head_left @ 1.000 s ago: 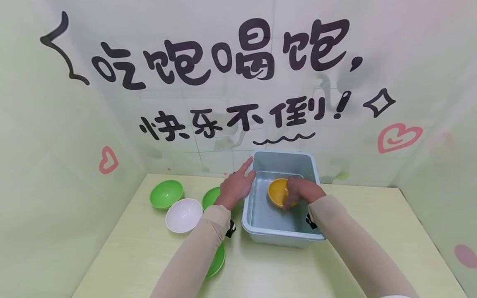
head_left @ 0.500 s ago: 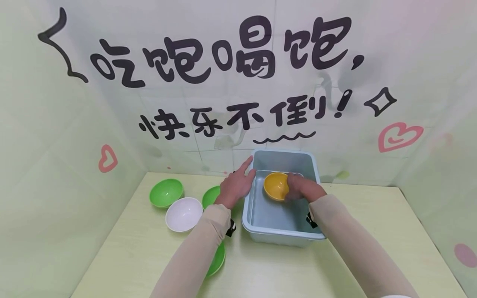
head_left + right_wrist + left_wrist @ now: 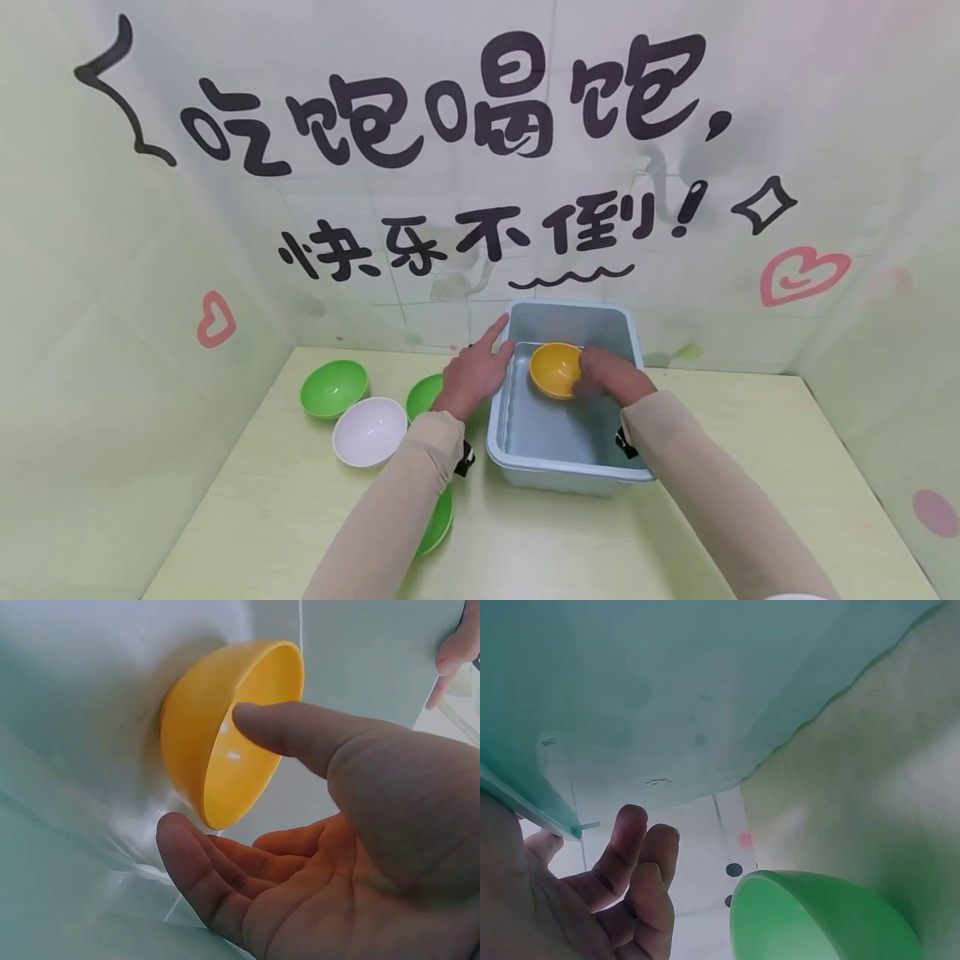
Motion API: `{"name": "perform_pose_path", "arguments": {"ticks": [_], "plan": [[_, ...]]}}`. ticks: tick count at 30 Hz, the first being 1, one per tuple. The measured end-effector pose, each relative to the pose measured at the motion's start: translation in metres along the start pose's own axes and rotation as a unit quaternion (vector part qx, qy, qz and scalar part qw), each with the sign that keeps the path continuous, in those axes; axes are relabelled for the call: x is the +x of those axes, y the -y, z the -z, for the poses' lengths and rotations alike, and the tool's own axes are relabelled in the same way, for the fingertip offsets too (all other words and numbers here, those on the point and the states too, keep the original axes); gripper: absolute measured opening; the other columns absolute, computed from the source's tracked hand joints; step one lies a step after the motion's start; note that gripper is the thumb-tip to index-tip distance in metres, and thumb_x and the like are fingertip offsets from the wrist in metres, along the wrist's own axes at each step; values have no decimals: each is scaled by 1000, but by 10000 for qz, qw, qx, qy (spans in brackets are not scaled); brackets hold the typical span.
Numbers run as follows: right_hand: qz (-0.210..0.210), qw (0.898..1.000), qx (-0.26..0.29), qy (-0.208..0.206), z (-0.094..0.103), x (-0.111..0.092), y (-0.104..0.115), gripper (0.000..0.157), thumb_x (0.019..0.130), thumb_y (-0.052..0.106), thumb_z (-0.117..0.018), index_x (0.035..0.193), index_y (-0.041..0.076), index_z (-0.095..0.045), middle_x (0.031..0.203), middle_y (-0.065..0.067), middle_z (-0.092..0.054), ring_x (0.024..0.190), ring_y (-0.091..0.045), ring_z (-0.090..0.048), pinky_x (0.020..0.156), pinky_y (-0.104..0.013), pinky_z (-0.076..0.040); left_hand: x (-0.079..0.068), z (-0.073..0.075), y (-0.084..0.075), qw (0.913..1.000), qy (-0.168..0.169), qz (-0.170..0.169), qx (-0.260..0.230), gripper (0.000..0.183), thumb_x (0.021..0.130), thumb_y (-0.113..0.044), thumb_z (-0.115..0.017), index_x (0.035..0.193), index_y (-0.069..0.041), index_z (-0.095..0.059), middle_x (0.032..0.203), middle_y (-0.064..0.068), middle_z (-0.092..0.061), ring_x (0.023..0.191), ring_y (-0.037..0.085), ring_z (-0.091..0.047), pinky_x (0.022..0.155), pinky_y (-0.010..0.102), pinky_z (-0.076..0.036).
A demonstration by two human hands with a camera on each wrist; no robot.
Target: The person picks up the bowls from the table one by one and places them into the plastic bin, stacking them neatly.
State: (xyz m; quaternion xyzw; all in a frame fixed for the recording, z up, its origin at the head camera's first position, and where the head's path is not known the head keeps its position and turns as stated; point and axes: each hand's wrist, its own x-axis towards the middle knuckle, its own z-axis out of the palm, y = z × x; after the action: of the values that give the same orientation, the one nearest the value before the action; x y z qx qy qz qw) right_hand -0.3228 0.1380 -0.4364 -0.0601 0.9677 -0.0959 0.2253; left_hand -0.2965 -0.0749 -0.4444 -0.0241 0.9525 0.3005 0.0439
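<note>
In the head view, a yellow bowl lies in the far part of a light blue plastic basin. My right hand is inside the basin at the bowl's right side. Seen from the right wrist, the thumb lies at the rim of the bowl while the loosely bent fingers are beside its lower edge, not closed round it. My left hand rests on the basin's left rim, index finger stretched along it; its other fingers hang relaxed outside the wall.
Left of the basin, a green bowl and a white bowl stand on the pale table. Another green bowl is partly behind the left hand, and one more is partly under the left sleeve. A printed wall sheet closes the back.
The yellow bowl has slid away from me and slightly left inside the basin, with my right hand beside it. My left hand and the basin have stayed in place.
</note>
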Motion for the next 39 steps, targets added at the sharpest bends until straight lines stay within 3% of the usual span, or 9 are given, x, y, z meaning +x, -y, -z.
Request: {"name": "perform_pose_path", "arguments": {"ticks": [4,10,19,29,36,39], "plan": [[-75,9993,350,55,1,-2,-1,51,92,24,-73,129,-2,-50,105,-14,-59,93,-29,-56,87,-38,-49,0,3,-2,9997,-86,-63,234,55,104,-61,-26,158,-54,-21,141,6,-65,110,33,-67,93,52,-50],[-186,9983,545,88,2,-3,1,53,94,27,-72,132,-1,-48,108,-14,-58,97,-28,-55,90,-37,-49,0,6,-3,9981,-174,-190,554,56,104,-59,-29,159,-48,-26,147,4,-61,132,34,-60,117,59,-37],[-177,9975,672,-128,4,-3,4,59,98,32,-66,137,-3,-41,112,-16,-57,100,-28,-55,93,-39,-51,0,8,-3,9951,-453,-451,761,56,105,-56,-32,157,-37,-38,139,7,-65,118,32,-65,93,53,-53],[19,9953,917,-305,5,-4,5,75,98,33,-64,153,-4,-29,135,-22,-54,109,-31,-55,105,-44,-51,-4,18,-2,9953,-745,-438,428,53,105,-50,-39,149,-23,-51,140,8,-65,123,33,-63,98,54,-53],[366,9939,933,-469,6,-4,4,74,98,32,-62,154,-6,-31,142,-25,-53,111,-32,-55,107,-47,-50,-10,27,-5,9948,-780,-477,446,53,105,-50,-38,147,-22,-54,139,6,-65,121,32,-65,97,52,-54],[636,9912,989,-601,7,-5,6,71,98,31,-61,153,-6,-34,144,-26,-54,113,-33,-56,108,-48,-49,-13,31,-9,9942,-831,-516,438,50,105,-50,-39,139,-19,-60,129,5,-69,110,30,-67,91,50,-56]]}}
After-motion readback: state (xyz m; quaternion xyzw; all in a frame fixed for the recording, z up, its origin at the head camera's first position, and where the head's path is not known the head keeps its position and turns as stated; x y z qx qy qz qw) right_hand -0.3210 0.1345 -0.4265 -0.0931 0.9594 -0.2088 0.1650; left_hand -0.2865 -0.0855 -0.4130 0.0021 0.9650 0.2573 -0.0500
